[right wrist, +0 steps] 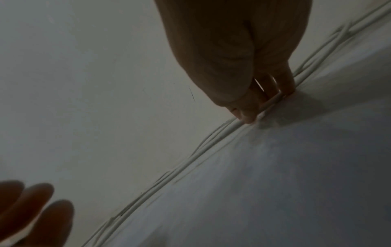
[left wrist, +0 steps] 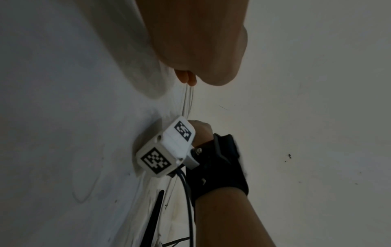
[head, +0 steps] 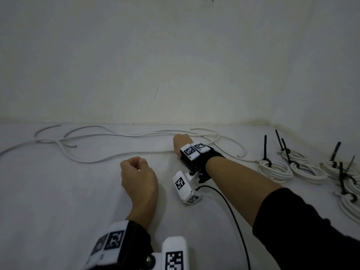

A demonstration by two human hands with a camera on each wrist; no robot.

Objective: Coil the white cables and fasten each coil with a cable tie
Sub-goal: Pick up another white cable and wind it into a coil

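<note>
White cables (head: 120, 135), thin and round, lie in long loose strands across the far side of the pale tabletop (head: 58, 191), close to the wall (head: 175, 55). We see our right hand (head: 181, 142) reach to them, its fingertips (right wrist: 247, 117) pinching one strand against the surface. Our left hand (head: 138, 177) hangs nearer us, fingers loosely curled and empty. At far right, finished white coils (head: 275, 169) rest side by side, each bound by a black cable tie (head: 265, 151) whose tail stands upright.
</note>
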